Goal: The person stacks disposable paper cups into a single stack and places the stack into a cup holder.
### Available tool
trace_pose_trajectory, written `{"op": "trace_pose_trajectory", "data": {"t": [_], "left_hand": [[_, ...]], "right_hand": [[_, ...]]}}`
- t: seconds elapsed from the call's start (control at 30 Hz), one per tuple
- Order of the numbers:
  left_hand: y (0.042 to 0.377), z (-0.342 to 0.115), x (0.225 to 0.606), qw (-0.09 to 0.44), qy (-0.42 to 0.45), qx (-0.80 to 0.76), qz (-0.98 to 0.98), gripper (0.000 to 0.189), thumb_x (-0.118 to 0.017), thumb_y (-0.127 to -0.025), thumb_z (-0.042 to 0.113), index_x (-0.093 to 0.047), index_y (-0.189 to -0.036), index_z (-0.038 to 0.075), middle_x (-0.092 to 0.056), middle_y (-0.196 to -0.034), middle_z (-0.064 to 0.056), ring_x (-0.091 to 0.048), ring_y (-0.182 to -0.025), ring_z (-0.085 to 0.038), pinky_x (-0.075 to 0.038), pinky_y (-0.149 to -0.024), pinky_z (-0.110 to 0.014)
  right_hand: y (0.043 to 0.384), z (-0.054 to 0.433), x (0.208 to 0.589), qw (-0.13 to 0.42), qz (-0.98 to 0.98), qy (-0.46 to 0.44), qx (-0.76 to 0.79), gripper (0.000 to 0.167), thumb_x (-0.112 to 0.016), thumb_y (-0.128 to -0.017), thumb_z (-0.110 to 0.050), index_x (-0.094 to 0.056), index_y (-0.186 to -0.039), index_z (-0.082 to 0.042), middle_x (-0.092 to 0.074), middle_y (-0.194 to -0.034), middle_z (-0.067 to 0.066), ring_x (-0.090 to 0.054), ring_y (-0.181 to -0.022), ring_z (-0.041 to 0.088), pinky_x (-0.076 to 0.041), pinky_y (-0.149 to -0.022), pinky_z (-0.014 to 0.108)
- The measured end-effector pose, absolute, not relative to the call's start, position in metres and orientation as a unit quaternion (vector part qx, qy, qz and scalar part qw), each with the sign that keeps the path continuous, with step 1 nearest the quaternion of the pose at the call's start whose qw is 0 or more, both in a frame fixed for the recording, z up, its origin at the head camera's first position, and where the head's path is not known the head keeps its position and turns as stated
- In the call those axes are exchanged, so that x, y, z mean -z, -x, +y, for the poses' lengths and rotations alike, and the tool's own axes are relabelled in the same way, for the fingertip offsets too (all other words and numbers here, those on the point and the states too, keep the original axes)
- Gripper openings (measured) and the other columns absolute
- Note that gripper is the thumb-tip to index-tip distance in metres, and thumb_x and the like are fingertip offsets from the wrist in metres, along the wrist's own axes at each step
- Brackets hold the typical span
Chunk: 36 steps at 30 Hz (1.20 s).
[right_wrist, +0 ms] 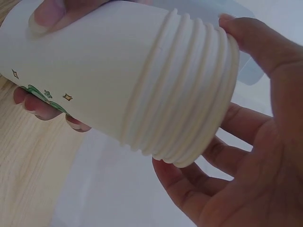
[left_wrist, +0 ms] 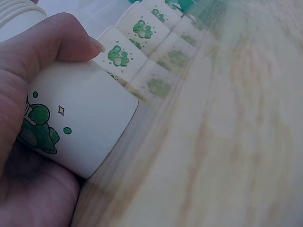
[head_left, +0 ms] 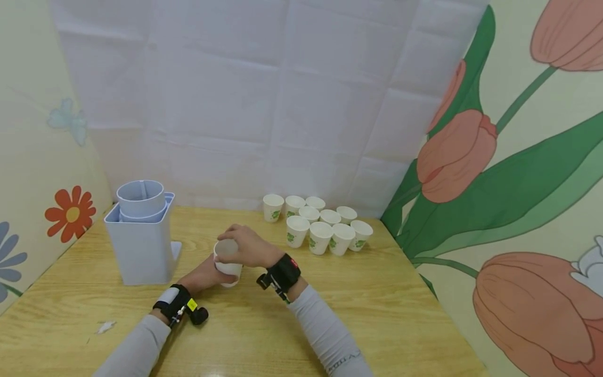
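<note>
A stack of nested white paper cups stands upright on the table between both hands. My left hand grips its lower part, thumb and fingers wrapped round the bottom cup, which has a green cartoon print. Around the stacked rims at the top, my right hand holds on with curled fingers. In the right wrist view, several ridged rims sit close together, with the right thumb on one side and the fingers on the other. How many cups are nested cannot be told.
Several single paper cups stand upright in a group at the back right. To the left is a light blue square container with round blue pieces in its top. A small white scrap lies on the table.
</note>
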<state>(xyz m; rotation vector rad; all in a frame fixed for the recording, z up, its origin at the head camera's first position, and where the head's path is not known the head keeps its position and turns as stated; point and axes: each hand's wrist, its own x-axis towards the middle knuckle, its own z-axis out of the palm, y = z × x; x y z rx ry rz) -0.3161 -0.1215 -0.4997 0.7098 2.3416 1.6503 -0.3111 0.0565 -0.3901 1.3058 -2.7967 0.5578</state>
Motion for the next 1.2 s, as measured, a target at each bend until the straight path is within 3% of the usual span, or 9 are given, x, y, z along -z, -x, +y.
{"op": "trace_pose_trajectory", "data": {"t": [0.2,0.4,0.5,0.6,0.87,1.03,1.2], "left_hand": [[0.314,-0.127,0.494,0.088,-0.237,-0.553,0.794,0.089,-0.081,-0.083,0.017,-0.026,-0.150,-0.002,-0.048,-0.140,-0.023,-0.049,-0.124,-0.036,-0.039,-0.105,-0.050],[0.316,-0.133,0.498,0.082,-0.263,-0.574,0.771,0.080,-0.081,-0.081,0.011,-0.034,-0.143,-0.006,-0.054,-0.129,-0.020,-0.053,-0.112,-0.027,-0.042,-0.099,-0.041],[0.317,-0.132,0.500,0.079,-0.277,-0.587,0.756,0.078,-0.082,-0.079,0.008,-0.035,-0.141,-0.007,-0.053,-0.127,-0.020,-0.052,-0.111,-0.024,-0.040,-0.100,-0.041],[0.318,-0.131,0.502,0.075,-0.279,-0.592,0.752,0.081,-0.082,-0.079,0.008,-0.034,-0.142,-0.007,-0.053,-0.129,-0.020,-0.052,-0.112,-0.024,-0.039,-0.102,-0.042],[0.320,-0.131,0.506,0.085,-0.257,-0.603,0.750,0.085,-0.083,-0.077,0.006,-0.034,-0.145,-0.006,-0.054,-0.133,-0.020,-0.053,-0.116,-0.024,-0.039,-0.104,-0.042],[0.319,-0.127,0.505,0.095,-0.254,-0.604,0.749,0.088,-0.082,-0.078,0.006,-0.030,-0.147,-0.005,-0.052,-0.136,-0.021,-0.051,-0.120,-0.029,-0.037,-0.107,-0.047],[0.320,-0.120,0.509,0.092,-0.270,-0.605,0.743,0.085,-0.082,-0.077,0.007,-0.032,-0.146,-0.005,-0.054,-0.132,-0.019,-0.053,-0.117,-0.025,-0.039,-0.106,-0.042]], "right_hand": [[0.318,0.052,0.390,0.002,-0.879,-0.436,-0.193,0.051,-0.067,-0.098,-0.038,-0.061,-0.139,-0.008,-0.057,-0.136,0.012,-0.055,-0.124,0.023,-0.049,-0.094,0.027],[0.332,0.050,0.397,0.003,-0.853,-0.439,-0.283,0.035,-0.052,-0.107,-0.029,-0.069,-0.128,-0.007,-0.065,-0.123,0.008,-0.060,-0.111,0.016,-0.049,-0.092,0.024],[0.341,0.052,0.402,0.000,-0.835,-0.426,-0.347,0.034,-0.046,-0.109,-0.025,-0.070,-0.124,-0.006,-0.069,-0.118,0.009,-0.063,-0.104,0.015,-0.050,-0.088,0.023],[0.352,0.054,0.407,0.002,-0.831,-0.415,-0.371,0.035,-0.043,-0.110,-0.023,-0.069,-0.125,-0.004,-0.070,-0.121,0.012,-0.064,-0.108,0.018,-0.050,-0.092,0.026],[0.396,0.064,0.411,0.047,-0.859,-0.345,-0.375,0.030,-0.054,-0.106,-0.020,-0.069,-0.122,-0.001,-0.070,-0.118,0.016,-0.064,-0.104,0.027,-0.052,-0.088,0.030],[0.427,0.078,0.410,0.072,-0.879,-0.293,-0.369,0.030,-0.056,-0.105,-0.018,-0.068,-0.125,0.001,-0.070,-0.121,0.017,-0.064,-0.107,0.029,-0.052,-0.091,0.035],[0.453,0.097,0.406,0.073,-0.890,-0.242,-0.379,0.032,-0.057,-0.104,-0.016,-0.065,-0.129,0.002,-0.067,-0.126,0.018,-0.061,-0.113,0.032,-0.050,-0.096,0.041]]}}
